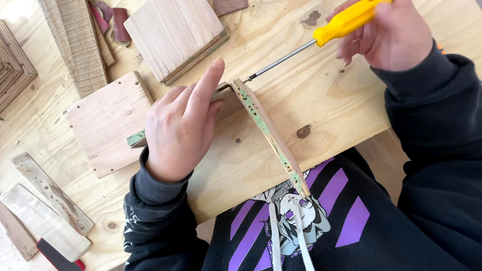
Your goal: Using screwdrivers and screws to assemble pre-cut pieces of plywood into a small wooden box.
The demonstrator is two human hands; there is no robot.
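At the lower left of the frame, pale wood strips (47, 200) lie flat on my desk (331, 105), and a long rough plank (75, 42) runs down from the upper left. Just right of that, a flat board (103, 125) lies beside my left hand (178, 128). That hand presses down on a thin panel (136, 137) with a green edge; my forefinger sticks out straight toward the upper middle, the other fingers are curled, so the grip is closed on nothing, only bearing down. A second panel (266, 133) with a green, pitted edge stands on edge at the centre, slanting toward my lap. Above it lies a square wood block (173, 35). At the upper right my right hand (391, 37) grips a screwdriver (321, 37) by its yellow handle, its tip touching the top corner where the panels meet.
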